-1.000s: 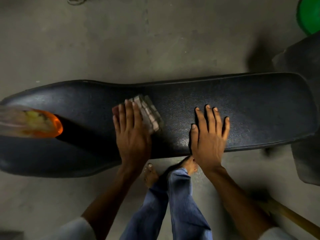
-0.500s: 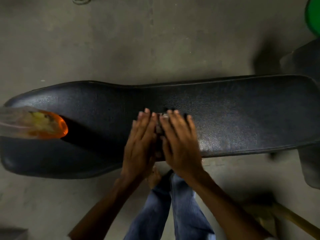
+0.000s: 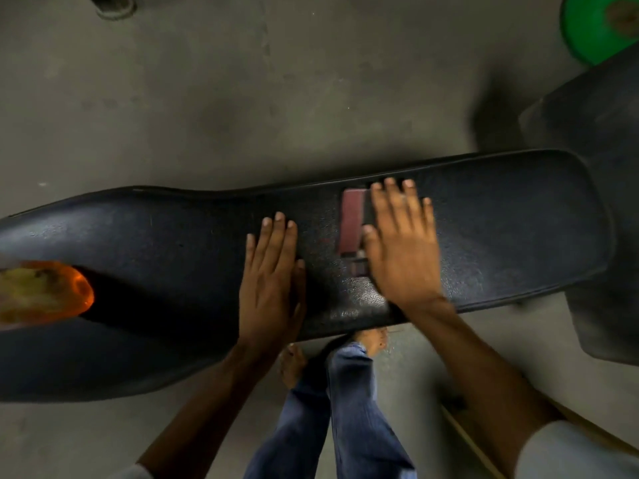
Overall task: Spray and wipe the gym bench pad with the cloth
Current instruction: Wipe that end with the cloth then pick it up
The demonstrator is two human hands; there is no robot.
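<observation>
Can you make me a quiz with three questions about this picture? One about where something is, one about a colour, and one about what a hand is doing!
1. Where is the cloth?
A. on the floor
B. on the bench pad, partly under the right hand
C. in the left hand

2. What colour is the round thing in the top right corner?
A. green
B. blue
C. white

3. What is the left hand doing?
A. squeezing a bottle
B. holding the cloth
C. lying flat and open on the pad

Answers: 1 B, the cloth sticks out beside the right hand's thumb. 2 A, it is bright green. 3 C, its fingers are spread on the bare pad.
</observation>
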